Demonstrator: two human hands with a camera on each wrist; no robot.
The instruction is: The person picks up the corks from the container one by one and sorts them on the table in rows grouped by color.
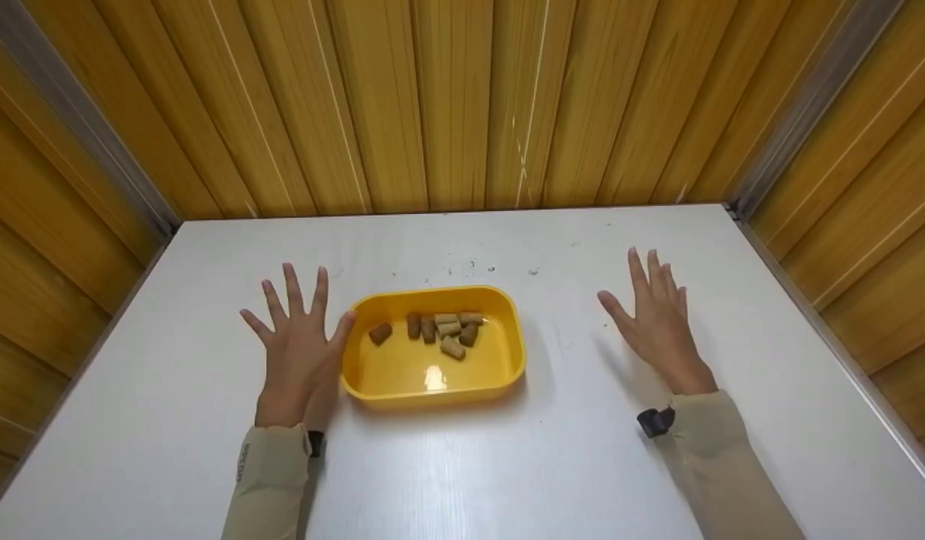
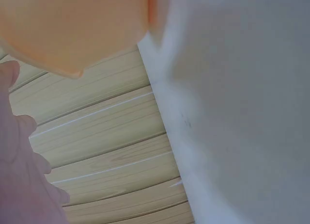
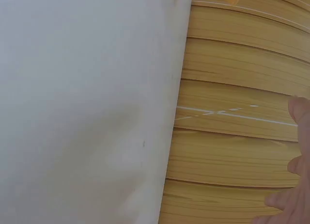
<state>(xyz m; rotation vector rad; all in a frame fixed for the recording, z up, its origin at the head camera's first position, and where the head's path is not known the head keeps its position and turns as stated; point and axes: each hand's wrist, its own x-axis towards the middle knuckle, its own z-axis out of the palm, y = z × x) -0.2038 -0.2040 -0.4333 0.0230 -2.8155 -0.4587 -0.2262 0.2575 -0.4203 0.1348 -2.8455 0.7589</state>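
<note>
A shallow yellow plastic tray (image 1: 439,395) with rounded corners sits on the white table. Inside lie several short cylinders, some dark brown (image 1: 428,330) and some tan (image 1: 452,347), cork-like in shape; most are bunched toward the back. Left of the tray, my left hand (image 1: 297,352) is spread palm down, its thumb tip overlapping the tray's left rim in the head view. My right hand (image 1: 661,330) is held well to the right of the tray, fingers straight, holding nothing. In the left wrist view the tray (image 2: 72,30) looms large above the left hand (image 2: 24,175).
The white table (image 1: 462,480) is bounded at the back by a wood-patterned panel wall (image 1: 454,105), with similar panels on both sides. Small dark specks (image 1: 473,264) mark the tabletop behind the tray. Black straps (image 1: 656,422) show at the sleeve cuffs.
</note>
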